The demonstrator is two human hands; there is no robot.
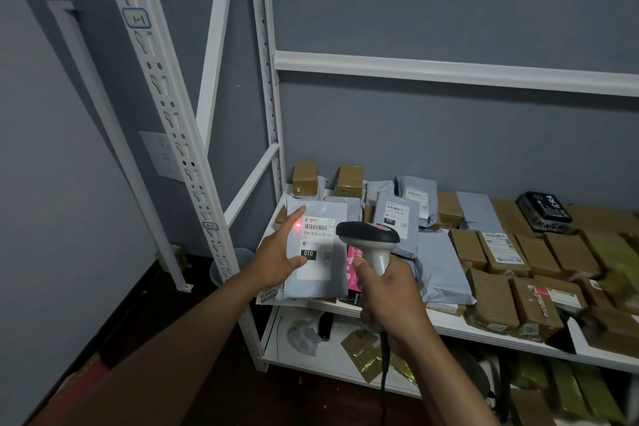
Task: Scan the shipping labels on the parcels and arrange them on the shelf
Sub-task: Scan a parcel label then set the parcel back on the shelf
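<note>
Head view: left hand (276, 252), fingers straight, props the grey parcel (316, 252) label-up so the scanner (368, 239), gripped just beside it by the right hand (390, 297), can read barcode 010.

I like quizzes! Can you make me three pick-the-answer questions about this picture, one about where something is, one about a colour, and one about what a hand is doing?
1. Where is the red dot?
A. on the wall
B. on the label, left of the barcode
C. on a brown box

2. What colour is the held parcel?
A. grey
B. green
C. black

3. What is the right hand doing?
A. hanging open
B. pressing a box
C. gripping the scanner

Answers:
1 B, the red dot glows on the label.
2 A, the parcel held by the left hand is grey.
3 C, the right hand wraps the scanner handle.
</note>
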